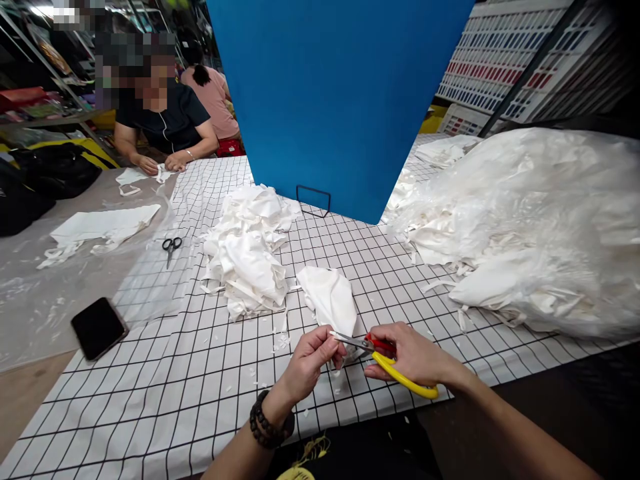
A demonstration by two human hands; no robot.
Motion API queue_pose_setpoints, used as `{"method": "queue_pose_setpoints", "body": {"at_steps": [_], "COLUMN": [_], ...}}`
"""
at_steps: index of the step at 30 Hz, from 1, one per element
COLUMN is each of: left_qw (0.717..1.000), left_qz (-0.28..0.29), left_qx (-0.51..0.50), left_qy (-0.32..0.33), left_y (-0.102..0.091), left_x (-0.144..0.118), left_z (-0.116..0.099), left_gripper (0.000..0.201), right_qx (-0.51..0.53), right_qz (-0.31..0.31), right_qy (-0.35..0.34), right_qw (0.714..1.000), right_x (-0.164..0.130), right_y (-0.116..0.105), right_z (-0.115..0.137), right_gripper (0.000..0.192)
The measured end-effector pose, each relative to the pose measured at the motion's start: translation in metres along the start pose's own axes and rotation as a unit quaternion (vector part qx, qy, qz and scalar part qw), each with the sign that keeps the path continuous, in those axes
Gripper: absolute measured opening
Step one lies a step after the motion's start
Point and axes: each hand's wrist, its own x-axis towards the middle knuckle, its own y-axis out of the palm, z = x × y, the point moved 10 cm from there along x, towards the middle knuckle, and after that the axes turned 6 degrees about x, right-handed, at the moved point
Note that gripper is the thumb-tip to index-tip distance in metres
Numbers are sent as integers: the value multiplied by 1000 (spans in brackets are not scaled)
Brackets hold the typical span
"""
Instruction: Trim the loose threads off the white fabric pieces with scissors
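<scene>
My left hand (311, 363) pinches the near edge of a white cloth piece (330, 299) that lies on the checked tablecloth (200, 400). My right hand (410, 357) grips scissors with a red and a yellow handle (387, 363); their blades point left and meet the cloth right by my left fingers. A beaded bracelet sits on my left wrist. Small white scraps lie on the cloth around both hands.
A heap of white cloth pieces (250, 247) lies behind my hands, and a large plastic-wrapped pile (530, 227) fills the right. A blue board (340, 100) stands at the back. Left: black scissors (171, 245), a phone (99, 327), flat cloth (103, 225), a seated person (165, 120).
</scene>
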Motion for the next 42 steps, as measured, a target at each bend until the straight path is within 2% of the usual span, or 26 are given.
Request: {"method": "queue_pose_setpoints", "body": {"at_steps": [8, 12, 15, 24, 42], "left_qw": [1000, 996, 991, 987, 983], "left_qz": [-5, -34, -44, -42, -47], "left_qx": [10, 77, 119, 145, 166], "left_qy": [12, 40, 50, 51, 55], "left_y": [1, -2, -3, -4, -6], "left_x": [-1, -3, -4, -6, -8], "left_z": [-5, -12, -14, -13, -14], "left_gripper": [27, 25, 25, 25, 26], "right_qx": [-10, -47, -67, -81, -114], "right_qz": [-37, -88, -103, -97, -123], "right_qy": [9, 1, -7, -6, -26], "right_qw": [999, 995, 992, 992, 985], "right_x": [-2, -4, -6, -7, -11], "right_y": [1, -3, -5, -7, -8], "right_z": [-1, 5, 12, 18, 28], "right_gripper": [40, 34, 34, 39, 30]}}
